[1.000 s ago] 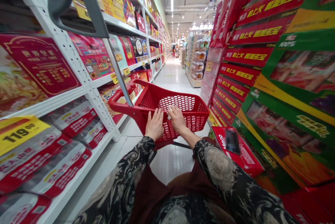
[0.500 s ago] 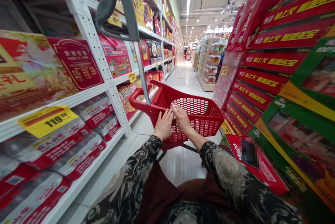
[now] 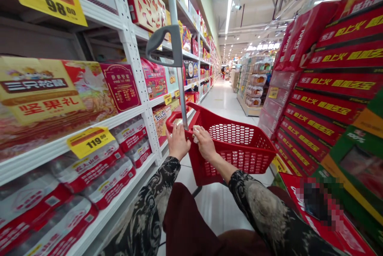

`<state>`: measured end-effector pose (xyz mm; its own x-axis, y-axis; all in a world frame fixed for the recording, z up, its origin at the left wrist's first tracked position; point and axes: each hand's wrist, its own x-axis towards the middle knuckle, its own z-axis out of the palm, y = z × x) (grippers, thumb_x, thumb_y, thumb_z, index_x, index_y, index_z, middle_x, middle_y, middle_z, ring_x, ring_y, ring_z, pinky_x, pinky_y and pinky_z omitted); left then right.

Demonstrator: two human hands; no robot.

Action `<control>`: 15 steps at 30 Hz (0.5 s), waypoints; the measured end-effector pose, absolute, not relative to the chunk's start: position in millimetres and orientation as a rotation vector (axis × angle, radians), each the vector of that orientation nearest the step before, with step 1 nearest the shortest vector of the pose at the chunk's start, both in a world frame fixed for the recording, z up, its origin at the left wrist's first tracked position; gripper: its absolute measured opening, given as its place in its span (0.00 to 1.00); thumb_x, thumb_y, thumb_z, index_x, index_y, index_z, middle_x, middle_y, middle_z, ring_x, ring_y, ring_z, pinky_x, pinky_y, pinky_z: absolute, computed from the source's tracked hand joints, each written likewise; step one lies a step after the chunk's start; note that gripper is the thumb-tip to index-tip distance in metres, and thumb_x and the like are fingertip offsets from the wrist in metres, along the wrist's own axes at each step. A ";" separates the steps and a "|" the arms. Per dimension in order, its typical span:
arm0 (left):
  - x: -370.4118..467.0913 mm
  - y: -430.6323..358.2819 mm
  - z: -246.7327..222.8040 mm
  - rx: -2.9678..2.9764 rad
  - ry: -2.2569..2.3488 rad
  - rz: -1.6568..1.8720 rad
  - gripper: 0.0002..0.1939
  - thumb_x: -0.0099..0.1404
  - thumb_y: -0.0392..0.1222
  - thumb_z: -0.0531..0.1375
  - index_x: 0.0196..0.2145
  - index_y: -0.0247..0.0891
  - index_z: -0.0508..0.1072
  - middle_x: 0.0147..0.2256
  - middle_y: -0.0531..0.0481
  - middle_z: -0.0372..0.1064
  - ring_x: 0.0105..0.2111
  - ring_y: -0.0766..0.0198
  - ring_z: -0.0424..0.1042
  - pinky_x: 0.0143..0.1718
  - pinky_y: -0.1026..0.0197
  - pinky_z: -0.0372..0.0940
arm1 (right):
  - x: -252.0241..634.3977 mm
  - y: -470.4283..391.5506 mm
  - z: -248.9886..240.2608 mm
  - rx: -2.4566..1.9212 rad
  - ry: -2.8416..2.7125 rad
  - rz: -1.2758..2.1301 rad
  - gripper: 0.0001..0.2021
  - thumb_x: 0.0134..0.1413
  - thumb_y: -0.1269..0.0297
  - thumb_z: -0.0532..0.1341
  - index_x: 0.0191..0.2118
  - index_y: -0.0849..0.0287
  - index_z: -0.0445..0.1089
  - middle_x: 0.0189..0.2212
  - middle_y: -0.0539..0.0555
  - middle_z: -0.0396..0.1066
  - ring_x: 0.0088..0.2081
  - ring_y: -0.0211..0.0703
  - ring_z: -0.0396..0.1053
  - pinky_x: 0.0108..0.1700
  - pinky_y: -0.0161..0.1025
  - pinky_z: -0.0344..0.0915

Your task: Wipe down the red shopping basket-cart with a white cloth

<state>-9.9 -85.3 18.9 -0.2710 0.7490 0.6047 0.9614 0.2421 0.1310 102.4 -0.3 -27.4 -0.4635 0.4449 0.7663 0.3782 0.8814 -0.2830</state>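
Observation:
A red plastic shopping trolley (image 3: 239,150) with perforated basket walls stands right in front of me. My left hand (image 3: 178,144) is on its red handle bar, fingers curled over the bar beside the base of a metal pole (image 3: 181,92). My right hand (image 3: 204,144) pinches a crumpled white tissue (image 3: 196,133) against the near rim, just right of the pole. A small pale patch shows by the left fingertips; I cannot tell what it is. Higher up the pole sits a grey loop grip (image 3: 166,46), which neither hand touches.
White shelving (image 3: 131,60) on the left holds gift boxes (image 3: 60,88) and packs of bottled water (image 3: 80,172). Stacked red cartons (image 3: 326,108) and green boxes (image 3: 344,172) line the right. A tiled aisle (image 3: 223,96) runs ahead, past a pallet display (image 3: 253,88).
My hands have parted. The left has shifted left along the handle bar toward the pole, while the right keeps the tissue at the rim. The view has swung slightly left and up.

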 end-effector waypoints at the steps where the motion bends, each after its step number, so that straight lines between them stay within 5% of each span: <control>1: -9.9 -86.6 19.4 -1.571 -2.097 -0.683 0.33 0.56 0.41 0.53 0.59 0.27 0.58 0.60 0.35 0.55 0.63 0.48 0.48 0.63 0.37 0.30 | 95.3 -4.3 -23.6 -0.570 -2.109 0.097 0.21 0.54 0.78 0.51 0.52 0.59 0.68 0.58 0.57 0.61 0.62 0.44 0.53 0.63 0.48 0.54; 8: -14.0 -97.7 26.7 -1.596 -2.066 -0.675 0.33 0.56 0.38 0.52 0.60 0.29 0.55 0.62 0.38 0.53 0.63 0.50 0.48 0.63 0.37 0.34 | 83.8 -13.5 21.2 -0.414 -2.017 0.045 0.20 0.57 0.77 0.49 0.50 0.58 0.70 0.56 0.55 0.64 0.62 0.42 0.55 0.62 0.45 0.56; 15: -15.9 -91.3 45.8 -1.497 -2.105 -0.729 0.39 0.54 0.40 0.53 0.62 0.25 0.49 0.65 0.35 0.42 0.65 0.49 0.42 0.63 0.37 0.37 | 69.8 -1.9 161.0 -0.278 -2.031 -0.262 0.23 0.60 0.76 0.48 0.58 0.50 0.61 0.60 0.46 0.57 0.66 0.44 0.41 0.66 0.55 0.44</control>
